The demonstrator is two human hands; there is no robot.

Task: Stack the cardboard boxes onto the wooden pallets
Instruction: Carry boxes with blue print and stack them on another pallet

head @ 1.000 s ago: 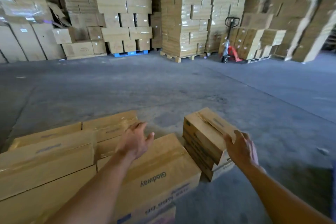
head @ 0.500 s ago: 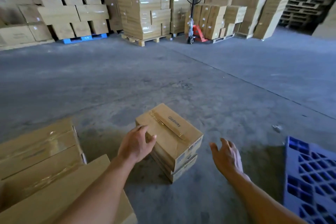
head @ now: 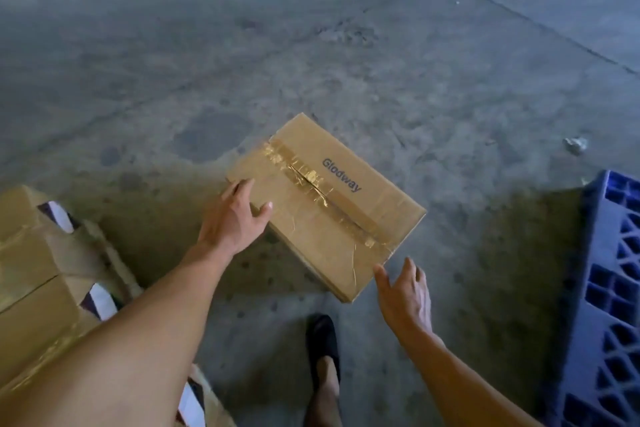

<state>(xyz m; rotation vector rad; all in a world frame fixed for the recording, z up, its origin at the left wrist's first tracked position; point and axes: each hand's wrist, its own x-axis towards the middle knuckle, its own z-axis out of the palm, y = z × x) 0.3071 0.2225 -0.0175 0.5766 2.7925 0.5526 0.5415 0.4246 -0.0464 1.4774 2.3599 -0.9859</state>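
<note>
Grey, stained concrete floor (head: 346,45), crossed by a seam line at upper right, fills the head view. Item: one brown rectangular cardboard box (head: 325,208), closed, its top seam sealed with wrinkled clear tape and printed "Glodway" in dark letters; it lies at centre frame, set diagonally, and whether it rests directly on the floor or on something beneath cannot be told. Left hand (head: 235,218): open, palm against the box's near-left edge, thumb laid on the top face, fingers spread along the side; touching but not closed around it. Right hand (head: 405,295): open, fingers spread, just beside the box's near-right corner, thumb tip close to the cardboard; contact cannot be told. Both forearms bare. Below the box, between the arms, a foot in a black slip-on shoe (head: 323,340) stands on the floor. Left of frame: a stack of larger brown cardboard cartons (head: 38,270), taped, with white and dark labels on their ends, apart from the central box. Right edge: a blue plastic grid pallet (head: 609,288), bare where visible, well apart from the box. Small crumpled pale scrap (head: 575,144) lies on the floor beyond the pallet.
</note>
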